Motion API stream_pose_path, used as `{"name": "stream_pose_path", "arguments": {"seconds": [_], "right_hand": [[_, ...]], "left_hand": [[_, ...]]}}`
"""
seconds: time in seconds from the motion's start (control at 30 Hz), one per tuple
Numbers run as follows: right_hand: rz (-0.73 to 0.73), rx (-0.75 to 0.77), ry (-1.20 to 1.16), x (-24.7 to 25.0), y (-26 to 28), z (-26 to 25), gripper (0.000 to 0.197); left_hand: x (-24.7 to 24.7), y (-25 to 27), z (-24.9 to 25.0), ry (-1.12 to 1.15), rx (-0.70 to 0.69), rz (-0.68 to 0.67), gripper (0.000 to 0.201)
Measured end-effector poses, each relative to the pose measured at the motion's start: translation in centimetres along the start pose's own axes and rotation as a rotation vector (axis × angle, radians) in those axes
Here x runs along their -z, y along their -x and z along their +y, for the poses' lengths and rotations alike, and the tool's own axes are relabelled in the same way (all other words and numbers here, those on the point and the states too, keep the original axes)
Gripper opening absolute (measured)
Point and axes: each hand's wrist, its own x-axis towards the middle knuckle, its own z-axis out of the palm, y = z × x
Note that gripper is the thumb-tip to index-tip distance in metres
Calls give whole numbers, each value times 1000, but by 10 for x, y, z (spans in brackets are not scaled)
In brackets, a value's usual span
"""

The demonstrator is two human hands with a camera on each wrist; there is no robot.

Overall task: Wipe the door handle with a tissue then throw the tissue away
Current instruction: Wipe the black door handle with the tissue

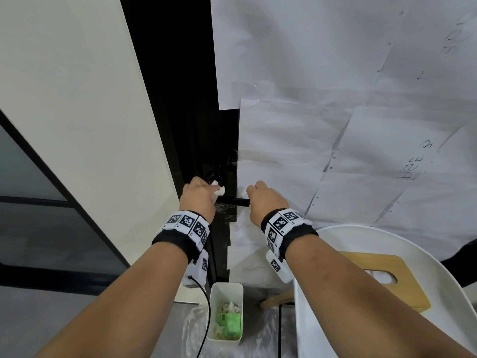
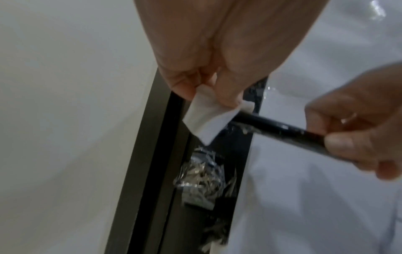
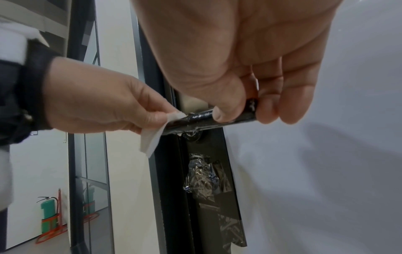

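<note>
The black door handle (image 1: 233, 201) juts level from the dark edge of the door, spanning the gap between the two hands. The right hand (image 1: 265, 201) grips its free end: thumb on the near side, fingers (image 3: 280, 103) curled over the far side, the handle's tip showing just between them. At the other end, by the pivot, the left hand (image 1: 197, 196) pinches a folded white tissue (image 2: 205, 118) between thumb and fingers (image 2: 182, 82), and the tissue touches the handle there, its loose corner hanging below the fingers. Just under the handle, crumpled clear tape (image 3: 201, 175) clings to the dark door strip. Beyond the right hand's fingers the door is covered with taped white paper sheets (image 1: 322, 73); beyond the left hand's lies a pale wall (image 1: 77, 86). Well below both hands, on the floor, a white bin (image 1: 225, 310) holds used tissues and green wrappers. Near the right forearm a white chair (image 1: 309, 293) carries a wooden-lidded tissue box (image 1: 382, 273). Far off behind the left hand, in the right wrist view, a green fire extinguisher (image 3: 49, 212) stands in a red holder.
</note>
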Motion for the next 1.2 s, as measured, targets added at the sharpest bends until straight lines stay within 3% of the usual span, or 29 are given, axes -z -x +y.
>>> {"name": "stream_pose_path", "arguments": {"seconds": [0.2,0.43,0.6,0.83,1.2], "right_hand": [[7,2,-1,0,1,1,19],[12,3,-4,0,0,1,18],[-4,-5,-31,0,0,0,19],[-32,-1,-42,4,-1,-1,23],[-13,-1,-35,0,-2,0,19]], "left_hand": [[-2,0,0,-8,-33,-8,30],[10,-1,8,125,175,136,27],[5,-9,14,-31,163,-5,28],[10,-24,15,36,295,-116,30],[2,-15,2,526,509,-169,42]]}}
